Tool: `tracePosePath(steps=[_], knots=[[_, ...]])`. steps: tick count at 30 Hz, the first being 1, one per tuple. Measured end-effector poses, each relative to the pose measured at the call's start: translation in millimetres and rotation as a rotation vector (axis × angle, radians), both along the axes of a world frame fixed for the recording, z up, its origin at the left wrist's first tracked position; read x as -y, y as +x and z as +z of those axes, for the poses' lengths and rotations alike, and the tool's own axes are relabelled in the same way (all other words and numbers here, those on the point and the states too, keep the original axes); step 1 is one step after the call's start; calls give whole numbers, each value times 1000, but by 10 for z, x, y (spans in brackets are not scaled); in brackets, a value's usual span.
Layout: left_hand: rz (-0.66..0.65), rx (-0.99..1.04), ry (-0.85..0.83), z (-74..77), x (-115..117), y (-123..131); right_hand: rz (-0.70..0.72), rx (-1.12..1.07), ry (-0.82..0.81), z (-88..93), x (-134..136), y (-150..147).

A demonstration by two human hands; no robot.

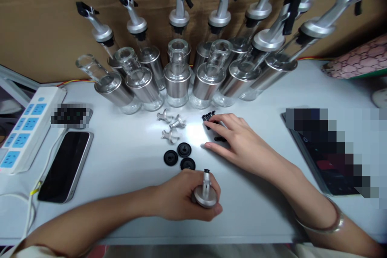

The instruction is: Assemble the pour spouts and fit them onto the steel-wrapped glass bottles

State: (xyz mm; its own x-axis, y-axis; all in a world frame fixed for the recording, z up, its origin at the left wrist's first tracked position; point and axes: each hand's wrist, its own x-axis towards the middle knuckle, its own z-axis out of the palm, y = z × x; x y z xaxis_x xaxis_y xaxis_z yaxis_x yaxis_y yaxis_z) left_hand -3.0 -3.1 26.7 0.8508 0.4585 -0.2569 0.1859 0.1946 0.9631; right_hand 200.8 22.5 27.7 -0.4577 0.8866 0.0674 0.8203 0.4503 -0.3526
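My left hand point(190, 195) is closed around a silver bottle pourer point(206, 195), its spout up and a small black piece at the tip. With fingers spread, my right hand point(234, 135) reaches to a small cluster of black lever caps point(208, 117); its fingertips are at their edge, and whether they touch is hard to tell. Another black piece point(220, 139) lies partly under that hand. To the left lie three loose silver spouts point(171, 136) and three round black stoppers point(184, 150), the nearest partly hidden by my left hand.
Open glass bottles with steel sleeves point(177, 84) stand in front of several bottles with pourers fitted point(219, 18). A power strip point(30, 129), cables and a phone point(66, 167) lie at left. A dark tablet-like device point(320, 161) lies at right, below a pink patterned object point(359, 58).
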Motion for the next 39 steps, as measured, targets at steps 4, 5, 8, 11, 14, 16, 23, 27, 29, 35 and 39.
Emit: tracePosePath(steps=[4, 5, 8, 11, 14, 16, 23, 27, 29, 35, 39], knots=[[-10, -8, -61, 17, -5, -13, -8, -3, 36, -6, -5, -1], [-14, -4, -79, 22, -5, -19, -16, -25, 62, 8, -1, -5], [-26, 2, -141, 41, -8, -37, -48, -188, 117, 98, 32, -26], [-37, 0, -182, 54, -23, -51, 47, -447, -59, 210, 82, -59], [-54, -2, -188, 57, -47, -53, 208, -601, -275, 275, 118, -95], [-68, 6, -189, 59, -61, -48, 259, -623, -333, 289, 128, -112], [-86, 27, -237, 86, -77, -30, 254, -512, -437, 307, 134, -135], [-88, 36, -281, 80, -75, -25, 260, -501, -512, 324, 136, -141], [-86, 56, -283, 74, -71, -17, 282, -497, -502, 329, 131, -147], [-64, 5, -237, 47, -53, -1, 303, -475, -380, 278, 138, -197], [-60, 2, -173, 25, -38, -5, 248, -517, -267, 232, 137, -191]])
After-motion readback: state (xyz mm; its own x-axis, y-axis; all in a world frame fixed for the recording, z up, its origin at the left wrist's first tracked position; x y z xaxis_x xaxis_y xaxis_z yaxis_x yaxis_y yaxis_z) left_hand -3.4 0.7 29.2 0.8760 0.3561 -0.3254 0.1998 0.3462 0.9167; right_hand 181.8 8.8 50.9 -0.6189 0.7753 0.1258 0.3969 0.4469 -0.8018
